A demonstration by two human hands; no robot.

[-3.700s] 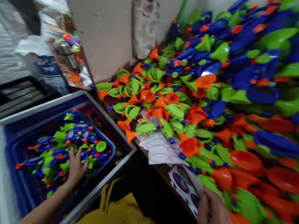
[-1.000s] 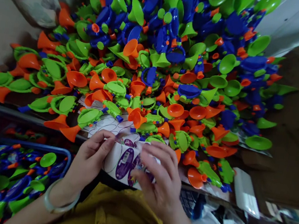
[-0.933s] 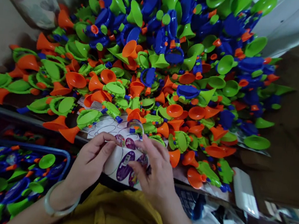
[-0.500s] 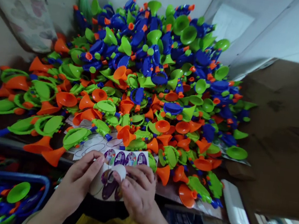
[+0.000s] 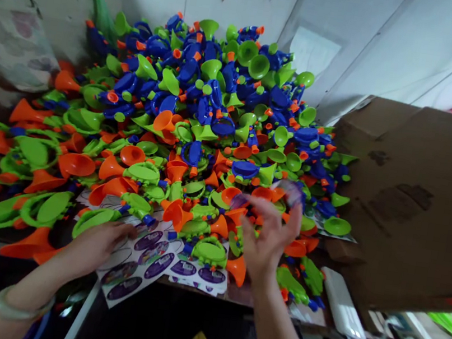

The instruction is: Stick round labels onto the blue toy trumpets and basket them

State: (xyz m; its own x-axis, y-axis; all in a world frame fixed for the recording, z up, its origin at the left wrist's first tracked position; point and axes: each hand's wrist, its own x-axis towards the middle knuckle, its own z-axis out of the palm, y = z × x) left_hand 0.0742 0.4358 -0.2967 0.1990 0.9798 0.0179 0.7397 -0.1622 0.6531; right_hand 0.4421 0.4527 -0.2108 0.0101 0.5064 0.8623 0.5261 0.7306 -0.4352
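Observation:
My right hand (image 5: 269, 235) is raised over the front of the heap, fingers spread, with purple oval stickers (image 5: 290, 193) clinging to the fingertips; they are blurred by motion. My left hand (image 5: 99, 247) lies with fingers stretched over the left edge of a sticker sheet (image 5: 139, 264), close to a green toy trumpet (image 5: 138, 205) with a blue mouthpiece. This sheet slants over the table's front edge and bears purple oval stickers. More sticker sheets (image 5: 197, 274) lie to its right, with a green and orange trumpet (image 5: 210, 251) on top.
A large heap of blue, green and orange toy trumpets (image 5: 201, 109) covers the table. At the right stand a cardboard box (image 5: 424, 205) and a white oblong device (image 5: 344, 303) with a cable. A blue basket (image 5: 41, 329) is low at the left. A flowered cloth (image 5: 12, 35) hangs at the back left.
My hands have parted from the sheet they held together. The right hand has risen away rightward with stickers on its fingers; the left has moved left, and the sheet now lies on the table.

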